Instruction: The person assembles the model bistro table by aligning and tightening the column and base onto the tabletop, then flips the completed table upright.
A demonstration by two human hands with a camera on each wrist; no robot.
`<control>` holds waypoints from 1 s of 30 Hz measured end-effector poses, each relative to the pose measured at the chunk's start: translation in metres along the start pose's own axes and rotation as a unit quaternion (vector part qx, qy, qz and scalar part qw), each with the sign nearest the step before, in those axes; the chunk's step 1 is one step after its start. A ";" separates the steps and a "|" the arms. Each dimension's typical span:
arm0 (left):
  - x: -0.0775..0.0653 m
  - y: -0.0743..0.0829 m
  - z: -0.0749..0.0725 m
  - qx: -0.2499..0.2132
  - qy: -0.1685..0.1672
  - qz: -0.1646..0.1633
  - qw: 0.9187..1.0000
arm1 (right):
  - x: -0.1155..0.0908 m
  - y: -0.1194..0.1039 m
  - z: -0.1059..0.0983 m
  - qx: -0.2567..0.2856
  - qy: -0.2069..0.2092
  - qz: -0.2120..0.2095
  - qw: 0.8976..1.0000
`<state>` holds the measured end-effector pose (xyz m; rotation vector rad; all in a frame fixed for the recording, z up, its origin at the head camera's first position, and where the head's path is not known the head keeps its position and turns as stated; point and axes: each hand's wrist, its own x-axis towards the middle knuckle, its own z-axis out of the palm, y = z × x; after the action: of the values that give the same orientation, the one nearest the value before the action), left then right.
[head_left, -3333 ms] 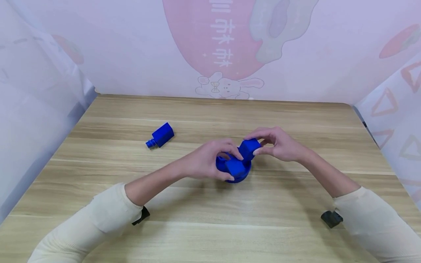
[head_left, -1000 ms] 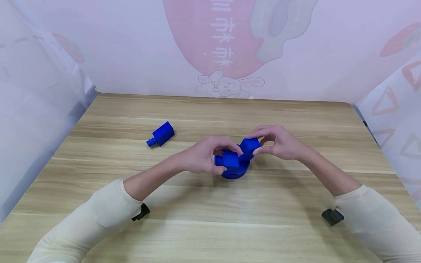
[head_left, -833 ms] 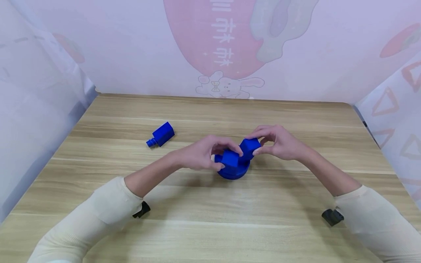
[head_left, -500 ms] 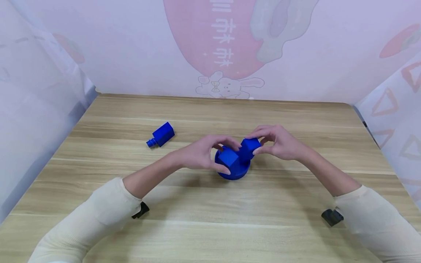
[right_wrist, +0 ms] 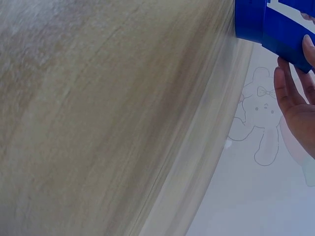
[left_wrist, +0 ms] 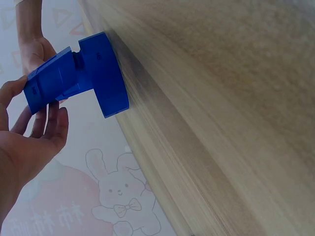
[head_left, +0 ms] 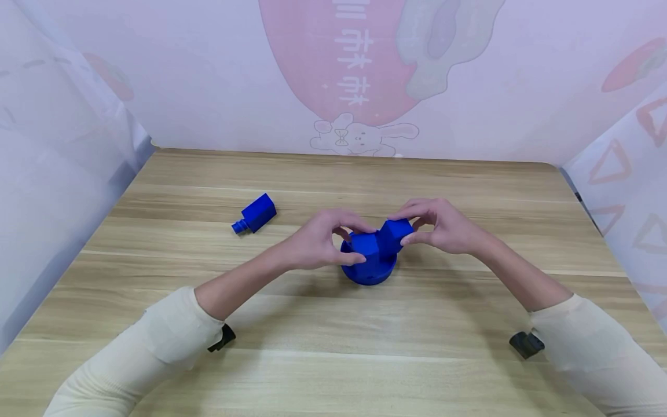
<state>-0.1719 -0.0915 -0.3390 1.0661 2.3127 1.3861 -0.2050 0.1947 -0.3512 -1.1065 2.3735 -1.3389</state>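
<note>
In the head view, a round blue base (head_left: 369, 279) stands on the table with two blue angular blocks on it. My left hand (head_left: 318, 240) holds the left block (head_left: 366, 248) between thumb and fingers; this block leans outward. The right block (head_left: 394, 234) leans the other way, and my right hand (head_left: 443, 226) pinches its upper end. In the left wrist view, the left block (left_wrist: 51, 81) joins the base (left_wrist: 109, 81) at a narrower part, with my left fingers curled around its far end. A third blue block (head_left: 259, 213) with a threaded neck lies on its side, apart from the hands.
The wood-grain table (head_left: 333, 365) spreads around the base. A pale printed curtain (head_left: 219, 81) rises behind its back edge, with more curtain at both sides. Dark wrist-camera parts (head_left: 526, 344) show below the cream sleeves.
The left block was tipped sideways about a second ago; my left hand has turned it, and it now stands more upright on the base. The right hand and the loose block stay put.
</note>
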 end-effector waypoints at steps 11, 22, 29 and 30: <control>0.003 0.001 0.005 0.029 -0.011 -0.003 1.000 | 0.000 0.001 0.000 0.007 -0.002 0.000 1.000; 0.010 0.004 0.018 0.056 0.061 -0.067 0.994 | 0.000 0.001 0.000 0.003 0.000 -0.016 1.000; 0.012 0.009 0.020 0.093 0.085 -0.068 0.990 | 0.000 0.000 0.000 0.007 -0.001 -0.015 1.000; 0.012 0.010 0.020 0.092 0.084 -0.067 0.990 | 0.000 0.001 0.000 0.006 0.000 -0.015 1.000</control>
<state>-0.1649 -0.0671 -0.3392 0.8513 2.6228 1.2756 -0.2055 0.1949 -0.3514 -1.1435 2.3539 -1.3611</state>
